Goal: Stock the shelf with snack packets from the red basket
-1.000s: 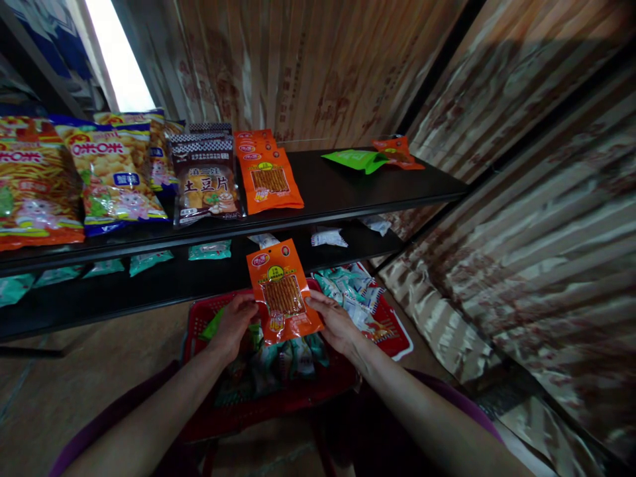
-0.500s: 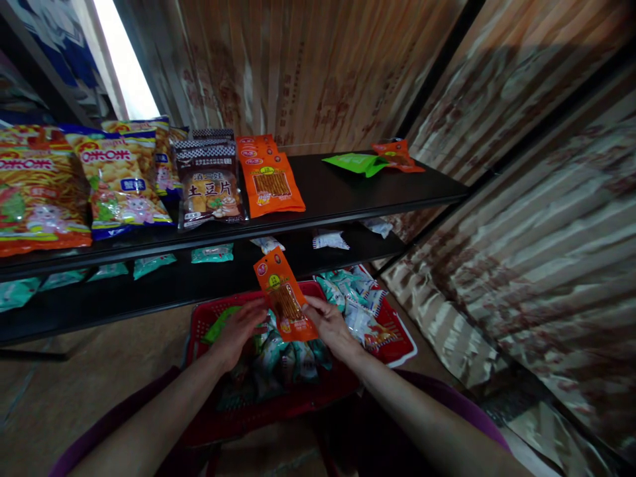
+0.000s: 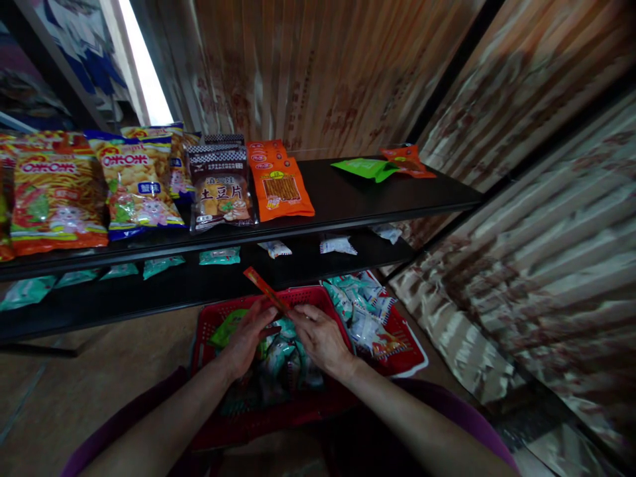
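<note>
Packet (image 3: 263, 285) of glossy orange-red plastic film, seen nearly edge-on as a narrow slanting strip, is held near the centre of the frame, just below it. Beneath it is a red perforated plastic basket (image 3: 211, 317) containing small teal-and-white wrapped packs (image 3: 281, 358) and a bright green plastic pouch (image 3: 227, 329). The person's bare right hand (image 3: 320, 338) closes on the packet's lower right end, fingers bent around it. The bare left hand (image 3: 246, 339) curves in from the other side, its fingertips at the packet's near side; whether they pinch or merely touch it cannot be told.

Behind, a long black shelf (image 3: 342, 202) crosses the frame. On it, left of centre, stand flat orange packets (image 3: 283, 191) with clear windows showing brown sticks, similar in colour to the one held.

The held packet looks light enough for one hand and thin enough to bend, with a slick surface that could slide under loose fingers. If it contains similar sticks, squeezing its middle could snap or crush them. A gentle pinch on the flat margins, or one hand at each side edge, should support it best, keeping pressure off the filled centre.
</note>
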Motion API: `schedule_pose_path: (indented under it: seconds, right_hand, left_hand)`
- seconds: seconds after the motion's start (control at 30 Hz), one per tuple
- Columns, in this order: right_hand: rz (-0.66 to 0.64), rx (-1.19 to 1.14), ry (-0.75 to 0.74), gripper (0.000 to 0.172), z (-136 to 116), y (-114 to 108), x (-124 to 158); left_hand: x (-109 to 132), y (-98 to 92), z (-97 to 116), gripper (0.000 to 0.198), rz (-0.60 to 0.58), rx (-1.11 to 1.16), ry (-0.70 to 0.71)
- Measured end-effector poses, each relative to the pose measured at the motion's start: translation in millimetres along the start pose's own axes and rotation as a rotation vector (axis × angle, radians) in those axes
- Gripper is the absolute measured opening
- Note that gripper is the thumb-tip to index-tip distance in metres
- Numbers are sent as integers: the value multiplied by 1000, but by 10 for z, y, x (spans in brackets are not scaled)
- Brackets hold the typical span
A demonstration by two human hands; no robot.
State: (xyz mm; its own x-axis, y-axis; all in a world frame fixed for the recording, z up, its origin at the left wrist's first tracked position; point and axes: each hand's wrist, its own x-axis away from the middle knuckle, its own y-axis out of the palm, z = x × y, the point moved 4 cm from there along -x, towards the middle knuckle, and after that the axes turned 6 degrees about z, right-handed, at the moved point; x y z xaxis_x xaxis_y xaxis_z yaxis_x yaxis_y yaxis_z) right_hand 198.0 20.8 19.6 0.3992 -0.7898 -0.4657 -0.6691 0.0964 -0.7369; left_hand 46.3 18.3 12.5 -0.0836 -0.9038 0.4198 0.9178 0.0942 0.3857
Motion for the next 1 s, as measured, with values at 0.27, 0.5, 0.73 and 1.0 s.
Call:
schedule_pose_path:
  seconds: [0.27,0.5,0.73,1.0]
  right_hand:
    - [-9,-61,-64,29,-56,-74,-22]
    - [106,199,-253,30,-361,-270,29]
    - [80,244,-272,31,-781,-352,56]
    - [148,208,-320,31,-830,-268,131]
  left_hand:
    - [79,-101,-35,49,61,16,12]
    - [343,166,-97,44,124,197,104]
    - [530,206,80,32,150,264,138]
    - [668,129,127,28,120,270,126]
